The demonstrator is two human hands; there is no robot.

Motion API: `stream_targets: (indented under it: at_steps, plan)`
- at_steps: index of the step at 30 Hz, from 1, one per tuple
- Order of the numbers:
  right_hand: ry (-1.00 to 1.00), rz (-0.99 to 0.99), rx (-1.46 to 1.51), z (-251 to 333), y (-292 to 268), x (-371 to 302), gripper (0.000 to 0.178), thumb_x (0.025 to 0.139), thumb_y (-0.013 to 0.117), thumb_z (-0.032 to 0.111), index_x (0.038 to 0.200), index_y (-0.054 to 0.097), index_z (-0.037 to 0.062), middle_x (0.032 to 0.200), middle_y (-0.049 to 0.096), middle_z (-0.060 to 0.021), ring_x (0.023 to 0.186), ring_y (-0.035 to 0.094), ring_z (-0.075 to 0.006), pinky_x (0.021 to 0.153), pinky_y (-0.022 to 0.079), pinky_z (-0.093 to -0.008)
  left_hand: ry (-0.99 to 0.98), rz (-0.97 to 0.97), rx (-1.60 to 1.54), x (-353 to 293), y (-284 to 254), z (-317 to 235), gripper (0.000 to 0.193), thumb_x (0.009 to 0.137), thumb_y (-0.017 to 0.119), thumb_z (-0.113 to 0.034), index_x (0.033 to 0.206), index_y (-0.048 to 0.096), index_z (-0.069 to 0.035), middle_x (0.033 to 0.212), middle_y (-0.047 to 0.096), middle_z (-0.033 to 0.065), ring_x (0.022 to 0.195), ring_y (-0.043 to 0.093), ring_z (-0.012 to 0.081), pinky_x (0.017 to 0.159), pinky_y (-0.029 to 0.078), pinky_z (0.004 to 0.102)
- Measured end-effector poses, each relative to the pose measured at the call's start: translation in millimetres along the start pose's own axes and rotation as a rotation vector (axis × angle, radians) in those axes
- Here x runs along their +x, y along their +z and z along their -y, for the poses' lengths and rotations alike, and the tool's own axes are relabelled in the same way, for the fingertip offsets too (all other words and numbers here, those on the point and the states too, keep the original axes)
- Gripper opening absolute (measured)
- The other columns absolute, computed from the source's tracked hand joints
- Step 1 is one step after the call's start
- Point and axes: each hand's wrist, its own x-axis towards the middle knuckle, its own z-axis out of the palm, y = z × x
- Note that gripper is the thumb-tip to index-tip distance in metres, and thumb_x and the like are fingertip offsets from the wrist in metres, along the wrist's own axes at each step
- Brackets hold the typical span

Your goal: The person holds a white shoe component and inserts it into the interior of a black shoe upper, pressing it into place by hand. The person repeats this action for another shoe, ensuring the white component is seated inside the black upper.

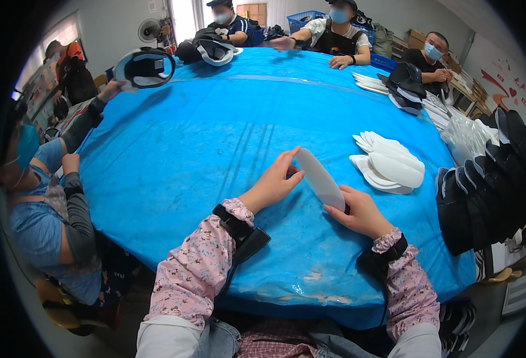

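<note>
A thin white brim insert [321, 179], long with rounded ends, is held up at a slant above the blue-covered table. My left hand [273, 184] grips its upper end, index fingertip near the tip and thumb at its side edge. At the lower end my right hand [361, 210] pinches the insert between thumb and fingers. A loose, overlapping pile of similar white inserts [394, 166] lies on the table to the right. Stacked black caps [483, 191] stand at the right edge, with pale inner sides showing.
A blue sheet [185, 149] covers the large table. On the left a co-worker's hand [113, 89] holds up a black-and-white cap [147, 67]. Across the table stand other people, beside more caps [210, 48]. At the far right lie black caps [405, 86] and a clear plastic bag [469, 137].
</note>
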Motion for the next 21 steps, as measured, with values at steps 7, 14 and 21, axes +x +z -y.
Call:
stream_targets:
  at_steps: [7, 14, 21]
  plan:
    - [0.004, -0.002, -0.002, 0.0, 1.4, 1.2, 0.028, 0.082, 0.062, 0.022, 0.101, 0.060, 0.0017, 0.089, 0.058, -0.0104, 0.069, 0.057, -0.0229, 0.060, 0.045, -0.0307, 0.025, -0.013, 0.012, 1.1, 0.3, 6.9, 0.059, 0.087, 0.055, -0.015, 0.136, 0.027, 0.001, 0.125, 0.040, 0.0164, 0.090, 0.057, 0.0180, 0.080, 0.046, 0.0302]
    - [0.014, 0.009, 0.007, -0.6, 2.0, 1.1, 0.030, 0.081, 0.063, 0.023, 0.102, 0.059, 0.0017, 0.090, 0.058, -0.0103, 0.068, 0.057, -0.0224, 0.059, 0.045, -0.0305, 0.036, -0.019, 0.018, -0.1, -0.9, 7.7, 0.060, 0.086, 0.056, -0.015, 0.136, 0.027, 0.001, 0.124, 0.041, 0.0155, 0.087, 0.057, 0.0170, 0.077, 0.047, 0.0289]
    - [0.049, 0.017, -0.008, -2.0, -0.6, -1.1, 0.030, 0.081, 0.063, 0.023, 0.102, 0.060, 0.0019, 0.091, 0.058, -0.0103, 0.067, 0.058, -0.0228, 0.060, 0.046, -0.0305, -0.024, 0.036, -0.009, 0.7, -0.2, 2.4, 0.059, 0.089, 0.054, -0.016, 0.139, 0.025, -0.005, 0.127, 0.038, 0.0136, 0.100, 0.054, 0.0190, 0.088, 0.044, 0.0312]
